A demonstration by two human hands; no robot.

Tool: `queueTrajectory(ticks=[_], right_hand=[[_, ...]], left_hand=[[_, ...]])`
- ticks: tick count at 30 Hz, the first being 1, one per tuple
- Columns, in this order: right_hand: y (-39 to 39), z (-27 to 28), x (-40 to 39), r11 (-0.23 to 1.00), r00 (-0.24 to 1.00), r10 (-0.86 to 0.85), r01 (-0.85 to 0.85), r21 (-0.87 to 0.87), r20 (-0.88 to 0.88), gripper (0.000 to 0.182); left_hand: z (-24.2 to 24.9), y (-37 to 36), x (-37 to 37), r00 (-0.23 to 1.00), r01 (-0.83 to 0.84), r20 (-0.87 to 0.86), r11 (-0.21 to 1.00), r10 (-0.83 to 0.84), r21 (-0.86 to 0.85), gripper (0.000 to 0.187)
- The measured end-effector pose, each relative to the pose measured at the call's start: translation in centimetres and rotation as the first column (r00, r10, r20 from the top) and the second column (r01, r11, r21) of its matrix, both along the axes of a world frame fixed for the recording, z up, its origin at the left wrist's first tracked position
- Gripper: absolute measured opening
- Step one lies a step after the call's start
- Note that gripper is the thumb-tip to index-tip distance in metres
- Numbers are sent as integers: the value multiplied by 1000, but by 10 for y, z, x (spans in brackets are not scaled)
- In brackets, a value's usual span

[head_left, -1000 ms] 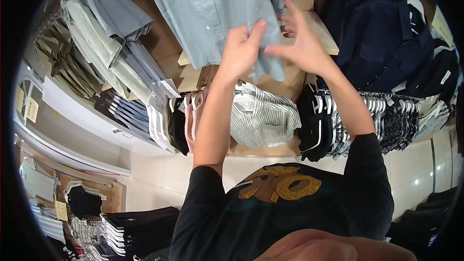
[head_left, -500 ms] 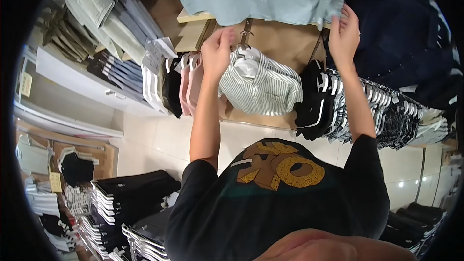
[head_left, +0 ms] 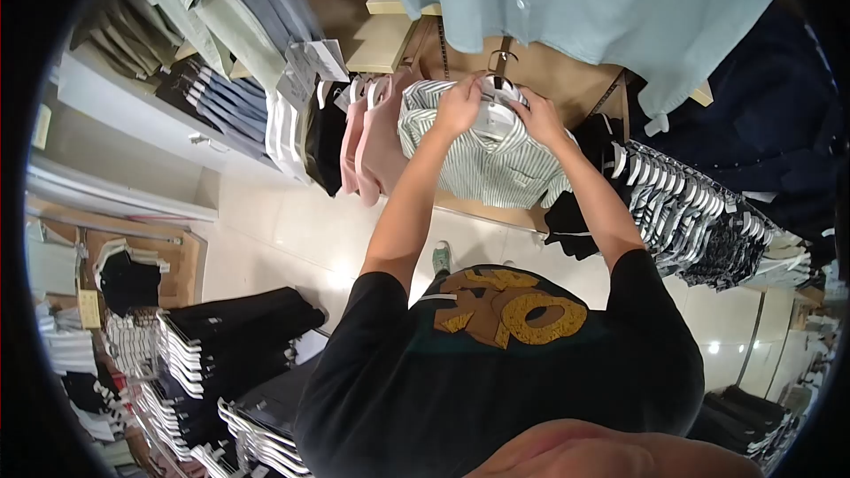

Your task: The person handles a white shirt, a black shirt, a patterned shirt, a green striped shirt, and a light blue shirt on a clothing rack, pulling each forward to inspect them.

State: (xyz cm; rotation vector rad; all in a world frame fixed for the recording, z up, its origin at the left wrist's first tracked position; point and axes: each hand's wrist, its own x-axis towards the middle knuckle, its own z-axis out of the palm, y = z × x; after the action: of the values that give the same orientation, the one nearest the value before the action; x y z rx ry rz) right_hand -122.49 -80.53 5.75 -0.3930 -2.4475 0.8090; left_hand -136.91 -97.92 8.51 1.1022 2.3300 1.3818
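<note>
Left hand (head_left: 459,108): closed on the collar area of the striped shirt (head_left: 482,159), fingers curled over its top.
Right hand (head_left: 536,119): gripping the same shirt's other shoulder.
Shirt: hanging on its hanger (head_left: 501,80), just below both hands, beside the pink shirts (head_left: 376,137).
Progress: being straightened on the rail, both hands on it.

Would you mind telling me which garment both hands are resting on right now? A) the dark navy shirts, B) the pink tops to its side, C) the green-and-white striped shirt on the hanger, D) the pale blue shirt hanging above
C: the left hand and right hand both grip the collar area of the striped shirt, below the pale blue shirt.
</note>
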Motion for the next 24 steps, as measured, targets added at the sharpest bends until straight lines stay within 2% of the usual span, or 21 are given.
queueTrajectory(ticks=[1, 2, 3, 4, 5, 7, 9, 11, 12, 13, 15, 16, 17, 18, 19, 24], right_hand=[[1, -5, -7, 999, 995, -53, 52, 8, 82, 42], [6, -9, -15, 997, 997, -71, 71, 13, -3, 38], [13, -8, -23, 996, 996, -90, 90, 10, 2, 38], [20, -4, -28, 992, 991, -128, 128, 5, 37, 38], [23, -3, -29, 986, 983, -167, 167, 0, 74, 38], [29, -1, -34, 977, 978, -207, 204, 61, 39, 37], [22, -2, -34, 962, 969, -249, 248, 119, -7, 37], [-6, -5, -29, 889, 891, -399, 434, 146, -219, 36], [-26, -2, -21, 874, 853, -385, 460, 160, -352, 40], [-40, -16, -11, 868, 849, -399, 471, 156, -346, 40], [-67, -42, 5, 918, 888, -391, 397, -26, -244, 30], [-74, -49, 12, 914, 886, -401, 405, -31, -232, 30], [-82, -57, 20, 893, 887, -401, 434, 117, -228, 26], [-88, -61, 24, 854, 889, -398, 449, 263, -225, 23], [-90, -63, 24, 854, 888, -405, 452, 258, -217, 23], [-92, -61, 22, 828, 859, -413, 493, 269, -304, 24]], left_hand=[[-6, 1, -6, 1000, 18, -1, 1000, -18, -3, 39], [-13, 2, -12, 998, 57, -38, 992, -53, 110, 40], [-19, 2, -16, 994, 96, -73, 971, -82, 221, 42], [-19, 5, -22, 979, 145, -185, 940, -90, 309, 49], [-23, 1, -25, 979, 161, -173, 939, -112, 304, 49], [3, -8, -31, 983, 179, 29, 982, -181, 65, 57], [-13, -7, -42, 971, 240, 24, 971, -240, 2, 63], [-27, -15, -38, 942, 334, 13, 938, -334, -94, 63], [-37, -21, -31, 947, 308, -81, 950, -311, -56, 58], [-42, -26, -27, 943, 321, -76, 945, -325, -60, 58], [-54, -33, -23, 946, 228, -207, 966, -249, -119, 52], [-68, -33, -19, 927, 160, -349, 986, -136, 42, 44], [-79, -33, -16, 929, 169, -339, 985, -148, 33, 44], [-82, -34, -13, 910, 107, -411, 990, -61, 89, 42], [-85, -34, -10, 878, 49, -478, 987, 30, 151, 40], [-80, -37, -5, 877, 21, -478, 990, 50, 140, 37]])
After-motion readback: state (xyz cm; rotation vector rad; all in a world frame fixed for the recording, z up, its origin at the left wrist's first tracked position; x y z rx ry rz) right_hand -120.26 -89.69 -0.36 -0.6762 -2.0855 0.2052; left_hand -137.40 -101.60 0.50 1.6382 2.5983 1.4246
